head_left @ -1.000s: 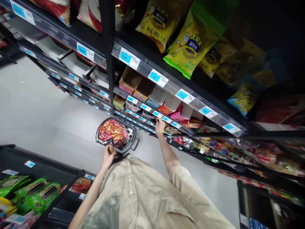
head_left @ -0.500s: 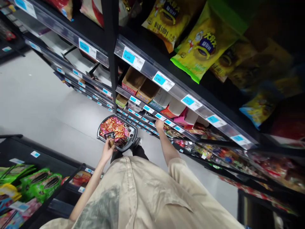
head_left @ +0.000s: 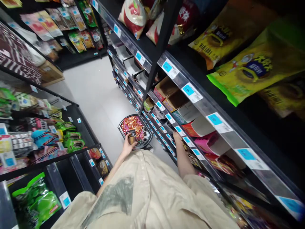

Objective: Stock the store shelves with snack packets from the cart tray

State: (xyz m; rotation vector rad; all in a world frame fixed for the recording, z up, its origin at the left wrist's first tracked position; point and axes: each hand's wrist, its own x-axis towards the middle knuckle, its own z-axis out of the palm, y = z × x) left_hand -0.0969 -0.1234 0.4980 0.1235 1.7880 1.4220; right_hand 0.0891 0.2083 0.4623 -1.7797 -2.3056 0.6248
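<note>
Just below frame centre, my left hand (head_left: 128, 147) has its grip closed round a small brown packet (head_left: 132, 139), held over the near rim of the basket (head_left: 147, 142) on the floor. To its right, my right hand (head_left: 177, 137) reaches into a low shelf (head_left: 164, 129); I cannot tell its grip

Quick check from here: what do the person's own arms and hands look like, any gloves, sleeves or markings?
Both hands are bare: no gloves on the left hand or the right hand, and no watch or ring that I can make out. The forearms are bare too. Loose short sleeves of a beige button-up shirt end near the elbows; the shirt's front has a dull grey-green print.
</note>
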